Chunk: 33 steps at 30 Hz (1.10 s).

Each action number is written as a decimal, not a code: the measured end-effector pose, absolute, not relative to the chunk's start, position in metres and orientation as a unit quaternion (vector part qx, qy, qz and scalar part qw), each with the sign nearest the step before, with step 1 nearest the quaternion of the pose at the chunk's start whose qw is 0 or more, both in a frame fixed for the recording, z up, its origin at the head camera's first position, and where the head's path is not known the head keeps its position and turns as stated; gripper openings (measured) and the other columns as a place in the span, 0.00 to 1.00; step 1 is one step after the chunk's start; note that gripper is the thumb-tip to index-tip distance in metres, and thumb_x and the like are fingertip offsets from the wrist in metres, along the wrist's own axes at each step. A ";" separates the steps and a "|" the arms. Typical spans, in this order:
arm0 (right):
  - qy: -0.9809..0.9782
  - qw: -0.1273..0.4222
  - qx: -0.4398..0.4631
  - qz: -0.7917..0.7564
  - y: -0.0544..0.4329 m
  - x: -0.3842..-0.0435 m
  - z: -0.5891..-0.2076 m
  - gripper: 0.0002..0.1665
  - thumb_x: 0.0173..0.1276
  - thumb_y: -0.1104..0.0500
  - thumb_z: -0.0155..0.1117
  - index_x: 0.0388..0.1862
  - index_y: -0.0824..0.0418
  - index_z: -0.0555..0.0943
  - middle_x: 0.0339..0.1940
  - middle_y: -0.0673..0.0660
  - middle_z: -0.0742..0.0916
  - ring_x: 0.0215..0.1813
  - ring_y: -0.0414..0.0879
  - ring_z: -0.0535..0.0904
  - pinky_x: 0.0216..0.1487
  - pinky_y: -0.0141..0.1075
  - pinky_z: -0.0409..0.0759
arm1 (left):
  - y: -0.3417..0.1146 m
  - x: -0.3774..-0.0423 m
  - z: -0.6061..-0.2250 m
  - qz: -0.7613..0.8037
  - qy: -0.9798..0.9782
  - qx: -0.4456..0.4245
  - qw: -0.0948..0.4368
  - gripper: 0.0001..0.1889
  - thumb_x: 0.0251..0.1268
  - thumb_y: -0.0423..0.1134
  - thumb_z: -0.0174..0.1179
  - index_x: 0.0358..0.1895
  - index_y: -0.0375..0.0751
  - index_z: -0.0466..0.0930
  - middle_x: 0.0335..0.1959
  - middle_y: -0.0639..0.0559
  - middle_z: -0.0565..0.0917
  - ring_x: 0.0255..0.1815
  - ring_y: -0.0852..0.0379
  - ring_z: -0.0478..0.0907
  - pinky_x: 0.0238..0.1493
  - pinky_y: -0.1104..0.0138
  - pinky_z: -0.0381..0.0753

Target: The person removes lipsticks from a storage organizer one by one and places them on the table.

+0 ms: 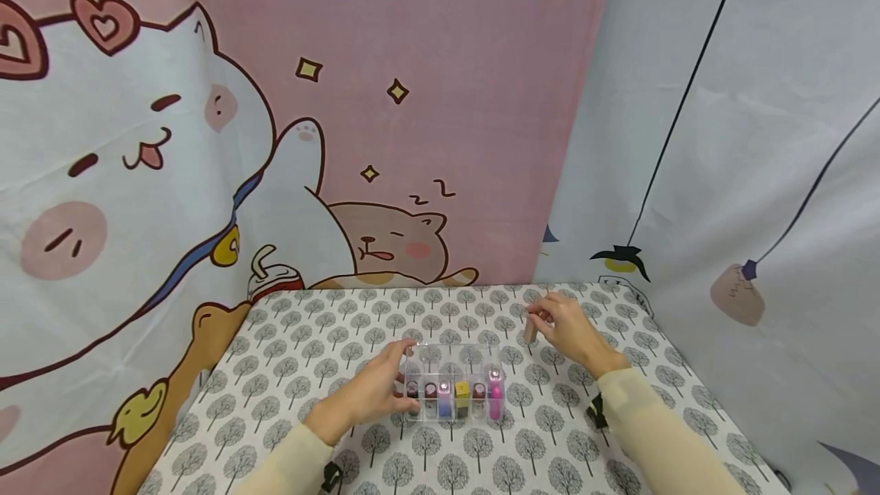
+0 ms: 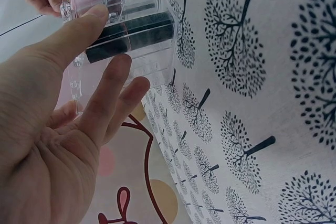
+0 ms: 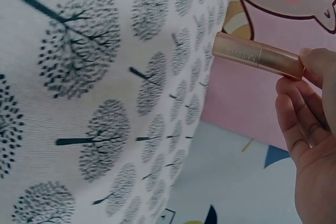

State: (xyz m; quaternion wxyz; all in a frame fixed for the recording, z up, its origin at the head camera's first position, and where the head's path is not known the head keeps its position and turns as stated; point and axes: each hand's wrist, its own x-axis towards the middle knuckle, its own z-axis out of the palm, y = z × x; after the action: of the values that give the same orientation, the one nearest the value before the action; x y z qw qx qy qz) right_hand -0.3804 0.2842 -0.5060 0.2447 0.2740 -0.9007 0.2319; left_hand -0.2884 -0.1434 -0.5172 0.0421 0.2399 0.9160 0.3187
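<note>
A clear plastic lipstick organizer [image 1: 454,409] stands on the patterned cloth, with several lipsticks in its front row, among them a pink lipstick [image 1: 495,400], a yellow-capped one [image 1: 462,396] and a black lipstick [image 2: 131,36]. My left hand [image 1: 374,388] holds the organizer by its left side, thumb at the front and fingers spread along the side. To the right of the organizer, my right hand [image 1: 565,327] pinches a rose-gold lipstick [image 3: 257,56] by one end between thumb and fingertips. That lipstick hangs upright in the head view, its lower end close to the cloth.
A white cloth with grey trees [image 1: 302,373] covers the table. Behind it hangs a pink curtain [image 1: 440,98] with cartoon cats, and a pale curtain [image 1: 687,136] is at the right. The organizer's back row shows bare clear compartments.
</note>
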 end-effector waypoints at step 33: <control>-0.926 0.204 0.221 0.227 0.295 -0.390 -0.533 0.03 0.78 0.63 0.82 0.46 0.61 0.94 0.44 0.56 0.93 0.42 0.48 0.92 0.46 0.43 0.97 | -0.143 -0.287 -0.513 0.325 0.915 0.235 0.050 0.64 0.62 0.44 0.90 0.95 0.45 0.55 0.85 0.35 0.74 0.62 0.50 0.91 0.56 0.65 0.97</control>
State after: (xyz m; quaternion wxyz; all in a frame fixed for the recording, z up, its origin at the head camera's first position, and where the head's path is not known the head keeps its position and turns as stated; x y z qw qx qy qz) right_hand -0.3899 0.2951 -0.5326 0.2040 0.2205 -0.9264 0.2272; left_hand -0.2874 -0.1429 -0.5134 0.0504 0.2346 0.9148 0.3250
